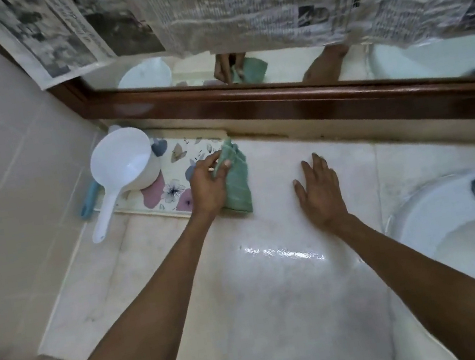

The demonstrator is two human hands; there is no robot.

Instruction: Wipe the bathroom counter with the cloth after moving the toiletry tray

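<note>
One folded green cloth [234, 180], pinched by left hand [208, 184]; right hand [319, 189] spread flat on pale marble counter [281, 298]. One floral rectangular tray [172, 175], partly hidden under white plastic ladle [121, 171].

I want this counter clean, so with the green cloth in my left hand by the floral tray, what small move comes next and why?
Probably sweep the left hand and green cloth rightward across the bare counter toward the flat right hand. The floral tray already sits aside at the left, and the cloth lies at its edge.

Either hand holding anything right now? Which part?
Left hand grips the green cloth at its upper left edge, fingers curled over it. Right hand holds nothing, lying flat on the counter.
</note>
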